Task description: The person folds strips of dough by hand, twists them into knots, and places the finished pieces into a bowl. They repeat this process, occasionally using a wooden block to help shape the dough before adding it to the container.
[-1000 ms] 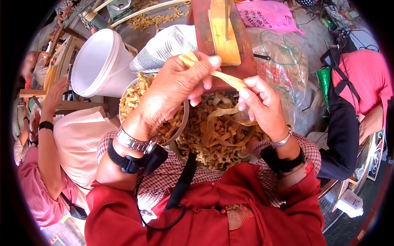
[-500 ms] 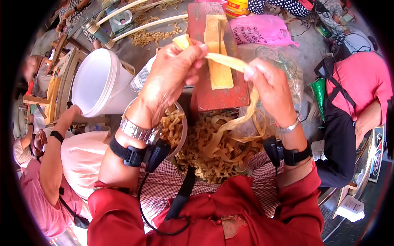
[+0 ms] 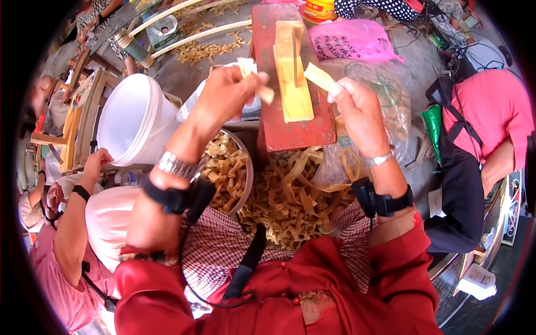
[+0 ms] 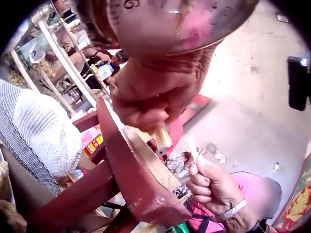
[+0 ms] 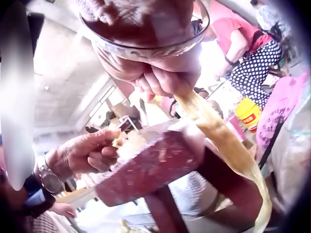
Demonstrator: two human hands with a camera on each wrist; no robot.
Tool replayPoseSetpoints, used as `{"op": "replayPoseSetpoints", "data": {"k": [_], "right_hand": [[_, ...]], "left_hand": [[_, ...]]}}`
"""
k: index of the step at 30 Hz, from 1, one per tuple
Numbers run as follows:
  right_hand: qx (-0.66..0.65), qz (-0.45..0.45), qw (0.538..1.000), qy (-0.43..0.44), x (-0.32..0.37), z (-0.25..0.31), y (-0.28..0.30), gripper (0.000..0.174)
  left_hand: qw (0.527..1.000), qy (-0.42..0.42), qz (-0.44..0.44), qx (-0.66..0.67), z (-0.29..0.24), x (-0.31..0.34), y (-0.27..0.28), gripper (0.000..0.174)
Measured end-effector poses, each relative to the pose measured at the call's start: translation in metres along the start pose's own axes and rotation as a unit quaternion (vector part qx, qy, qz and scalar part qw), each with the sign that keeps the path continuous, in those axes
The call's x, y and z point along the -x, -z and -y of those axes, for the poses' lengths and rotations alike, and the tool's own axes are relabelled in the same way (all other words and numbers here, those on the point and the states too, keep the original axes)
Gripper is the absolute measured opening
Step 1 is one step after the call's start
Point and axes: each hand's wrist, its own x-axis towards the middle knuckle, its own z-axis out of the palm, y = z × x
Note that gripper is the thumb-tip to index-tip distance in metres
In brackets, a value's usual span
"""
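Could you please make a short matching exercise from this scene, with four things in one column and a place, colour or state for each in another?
1. wooden block
2. plastic bag
3. bucket
4. long strip

A. pinched by the right hand
B. white, to the left of the bowl of yellowish pieces
C. on top of the red bench
D. pink, with dark lettering

Right pairs: 1-C, 2-D, 3-B, 4-A
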Motion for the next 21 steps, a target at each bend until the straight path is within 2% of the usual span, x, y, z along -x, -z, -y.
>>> {"op": "replayPoseSetpoints", "data": {"k": [2, 3, 4, 5, 7, 9, 11, 12, 13, 14, 15, 16, 19, 20, 21], "right_hand": [[-0.062, 0.013, 0.998, -0.003, 0.017, 0.027, 0.000, 0.024], [-0.040, 0.028, 0.998, -0.026, 0.027, 0.037, 0.001, 0.025], [-0.076, 0.012, 0.997, 0.032, 0.036, 0.041, -0.007, 0.023], [-0.045, 0.034, 0.996, 0.074, 0.044, 0.047, -0.011, 0.021], [-0.013, 0.080, 0.987, 0.135, 0.059, 0.062, -0.017, 0.014], [-0.023, 0.111, 0.976, 0.183, 0.077, 0.073, -0.030, 0.009], [-0.059, 0.090, 0.968, 0.226, 0.096, 0.077, -0.050, 0.011], [-0.084, 0.063, 0.965, 0.239, 0.104, 0.079, -0.057, 0.013], [-0.065, 0.103, 0.963, 0.239, 0.112, 0.080, -0.059, 0.017], [-0.090, 0.097, 0.958, 0.255, 0.122, 0.075, -0.070, 0.021], [-0.102, 0.126, 0.957, 0.241, 0.127, 0.077, -0.070, 0.021], [-0.116, 0.156, 0.954, 0.228, 0.131, 0.079, -0.070, 0.021], [-0.147, 0.175, 0.954, 0.194, 0.140, 0.084, -0.071, 0.020], [-0.148, 0.163, 0.958, 0.183, 0.140, 0.085, -0.071, 0.020], [-0.148, 0.154, 0.962, 0.171, 0.140, 0.085, -0.070, 0.019]], "left_hand": [[0.989, 0.035, 0.141, -0.032, -0.017, 0.037, 0.000, 0.034], [0.981, 0.034, 0.188, -0.023, -0.011, 0.048, -0.007, 0.035], [0.968, -0.015, 0.234, -0.090, -0.005, 0.056, -0.016, 0.033], [0.947, -0.069, 0.274, -0.150, 0.001, 0.064, -0.024, 0.031], [0.923, 0.022, 0.325, -0.205, -0.014, 0.079, -0.037, 0.026], [0.941, 0.096, 0.322, -0.035, -0.009, 0.102, -0.045, 0.023], [0.920, 0.086, 0.291, 0.248, 0.059, 0.126, -0.042, 0.027], [0.934, 0.001, 0.319, 0.162, 0.063, 0.115, -0.050, 0.027], [0.937, -0.092, 0.330, 0.070, 0.067, 0.105, -0.058, 0.027], [0.928, -0.182, 0.324, -0.011, 0.071, 0.094, -0.067, 0.028], [0.937, 0.090, 0.280, 0.190, 0.058, 0.094, -0.076, 0.028], [0.837, 0.353, 0.200, 0.367, 0.053, 0.094, -0.081, 0.029], [0.820, 0.268, 0.207, 0.462, 0.058, 0.077, -0.075, 0.030], [0.830, 0.273, 0.154, 0.462, 0.056, 0.076, -0.075, 0.029], [0.815, 0.259, 0.218, 0.470, 0.057, 0.074, -0.068, 0.027]]}}
